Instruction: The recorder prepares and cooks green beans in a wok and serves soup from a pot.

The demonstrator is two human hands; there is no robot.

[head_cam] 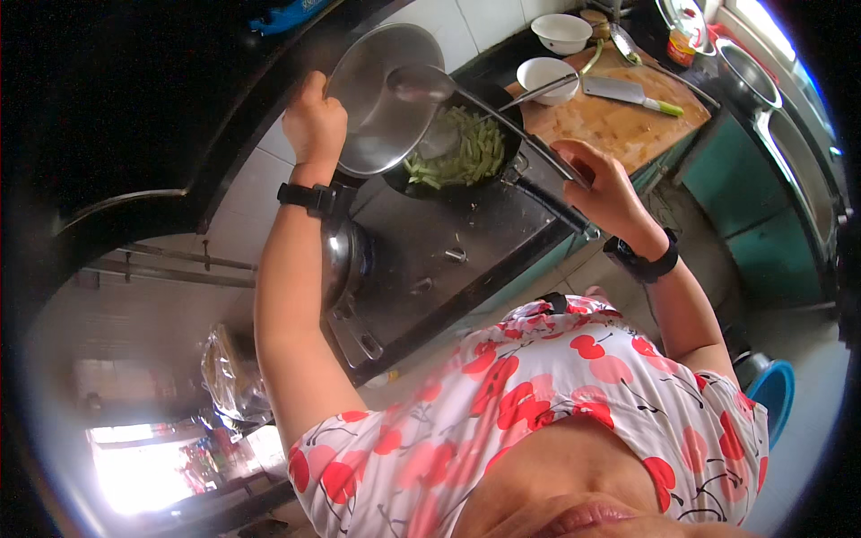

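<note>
My left hand (315,128) grips the rim of a stainless steel basin (383,138), which is tilted over the left side of a dark wok (417,188). In my right hand (599,188) is the long handle of a metal ladle (420,85). The ladle's bowl hangs in front of the basin's open mouth; whether they touch I cannot tell. Cut green vegetable pieces (481,144) lie in the wok on the stove. The wok's dark handle (548,204) points toward me, just below my right hand.
Right of the wok, a wooden cutting board (565,131) bears a cleaver (615,89) and a white bowl (541,74) with a thin metal utensil across it. Another white bowl (562,33) stands behind. A shiny pan (336,259) sits at left; a dark range hood (155,128) hangs above.
</note>
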